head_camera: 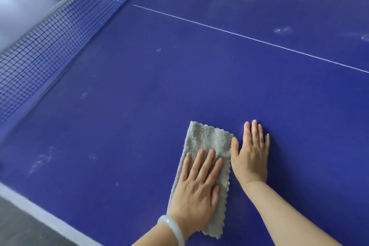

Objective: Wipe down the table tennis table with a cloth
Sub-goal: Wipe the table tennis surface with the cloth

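A folded grey fleecy cloth (207, 142) lies flat on the blue table tennis table (139, 106), near its front side. My left hand (197, 191) presses flat on the cloth's near half, fingers spread, a pale bangle on the wrist. Right beside the cloth, my right hand (251, 156) rests palm down on the bare table, its thumb touching the cloth's right edge. It holds nothing.
The dark net (40, 46) with a white top band crosses the table at the left. A thin white centre line (239, 35) runs across the far side. Pale smudges (282, 30) mark the surface at right and near left. The white table edge (30, 207) and grey floor lie bottom left.
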A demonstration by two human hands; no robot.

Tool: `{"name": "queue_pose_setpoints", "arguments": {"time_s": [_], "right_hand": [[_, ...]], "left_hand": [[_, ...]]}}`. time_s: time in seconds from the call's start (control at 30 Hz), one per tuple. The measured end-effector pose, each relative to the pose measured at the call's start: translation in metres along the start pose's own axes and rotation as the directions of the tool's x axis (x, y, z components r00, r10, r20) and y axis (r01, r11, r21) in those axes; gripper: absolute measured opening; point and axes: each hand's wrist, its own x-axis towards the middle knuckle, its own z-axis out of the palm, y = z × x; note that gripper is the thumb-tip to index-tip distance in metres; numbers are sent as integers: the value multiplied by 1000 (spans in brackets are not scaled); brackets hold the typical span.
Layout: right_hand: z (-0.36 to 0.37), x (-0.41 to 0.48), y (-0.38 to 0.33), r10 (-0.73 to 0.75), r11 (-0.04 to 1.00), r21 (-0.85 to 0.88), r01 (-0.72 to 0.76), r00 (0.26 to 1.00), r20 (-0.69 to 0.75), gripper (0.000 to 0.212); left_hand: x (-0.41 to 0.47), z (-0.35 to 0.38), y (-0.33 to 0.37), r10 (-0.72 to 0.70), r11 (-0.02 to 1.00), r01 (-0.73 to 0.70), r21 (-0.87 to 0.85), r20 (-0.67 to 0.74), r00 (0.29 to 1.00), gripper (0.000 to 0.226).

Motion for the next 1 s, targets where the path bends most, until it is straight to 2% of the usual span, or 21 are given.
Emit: {"name": "queue_pose_setpoints", "arguments": {"time_s": [0.07,0.13,0.2,0.27,0.33,0.37,0.4,0.47,0.53,0.6,0.67,0.73,0.8,0.87,0.93,1.0], "right_hand": [[1,0,1,-9,1000,-17,9,1000,8,67],[3,0,1,-3,999,-44,4,1000,24,63],[4,-1,-1,2,998,-68,0,999,35,68],[5,0,-2,1,997,-83,1,1000,27,71],[6,0,-2,2,995,-100,1,1000,26,72],[6,0,-3,2,994,-108,2,999,33,73],[6,0,-3,0,994,-113,4,999,42,73],[5,0,-5,-2,992,-125,9,998,61,74],[2,-2,-7,0,988,-153,16,995,101,73],[-3,-5,-9,-78,978,-181,100,989,126,69],[-13,-20,-17,-233,948,-190,255,963,132,65],[-13,-50,-37,-337,925,-138,353,933,129,65],[-4,-82,-63,-292,954,-23,298,946,145,63],[6,-104,-84,-171,985,52,165,975,139,56],[14,-110,-91,-104,992,75,98,992,74,57],[17,-110,-90,-100,995,34,99,994,46,63]], "left_hand": [[-12,-10,-35,100,994,-100,48,18,995,67],[-19,-24,-82,25,992,-23,126,-15,1000,64],[-20,-41,-130,-250,957,258,131,-76,965,61],[-18,-50,-152,-547,832,554,38,-113,830,61],[-15,-42,-136,-690,720,694,-9,-122,714,61],[-18,-35,-119,-687,720,694,6,-137,714,62],[-26,-28,-99,-632,766,642,26,-153,760,63],[-45,-20,-66,-440,891,449,71,-107,891,65],[-53,-17,-61,-338,937,341,75,-49,940,64],[-52,-20,-63,-363,928,364,79,-29,931,66],[-49,-23,-62,-370,926,369,77,-8,929,67],[-49,-25,-60,-377,924,374,75,26,926,67],[-49,-24,-60,-378,924,374,81,34,925,67],[-49,-25,-62,-374,926,369,75,54,926,66],[-49,-23,-63,-364,930,360,74,49,930,66],[-49,-23,-62,-353,935,350,52,45,935,66]]}}
